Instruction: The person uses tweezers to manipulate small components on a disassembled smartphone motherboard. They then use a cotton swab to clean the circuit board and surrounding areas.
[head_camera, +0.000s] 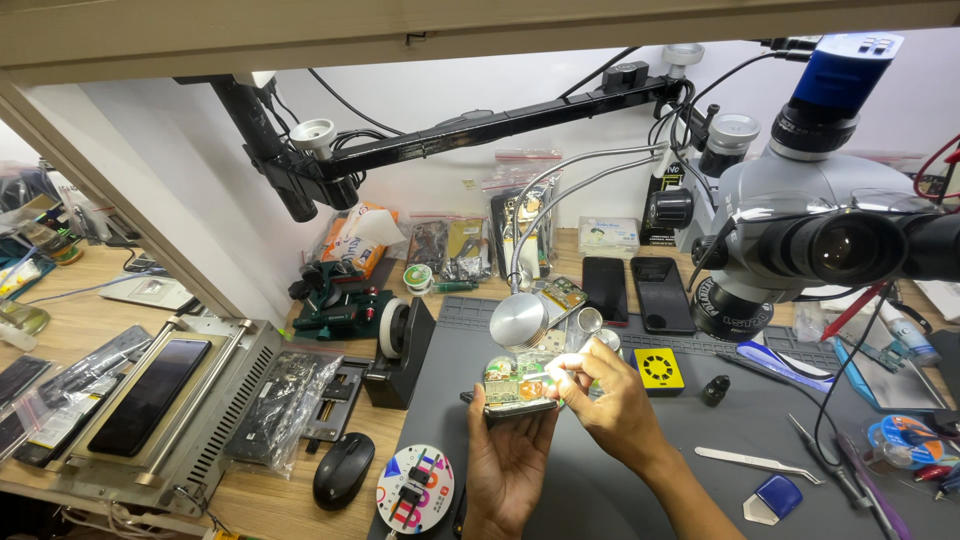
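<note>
Grey rubber matting covers the middle of the wooden bench, and above it both hands work on an opened smartphone with its green circuit board exposed. The left hand cups the phone from below, palm up, fingers closed around its lower edge, holding it level over the mat. The right hand comes in from the right with its fingertips pinched together on the phone's right end, under a bright glare from the small lamps on silver goosenecks; whether anything sits between those fingertips cannot be told. Just beyond the phone lie two dark smartphones lying flat and a yellow square pad with a black round grille. To the right, on the mat, rest steel tweezers and a blue-and-white plastic pry pick. A grey stereo microscope with a blue camera on top hangs over the right side of the bench. Left of the hands stand a black tape dispenser, a black computer mouse and a round white disc with coloured patches. Further left sits a metal frame machine holding a dark phone screen.
</note>
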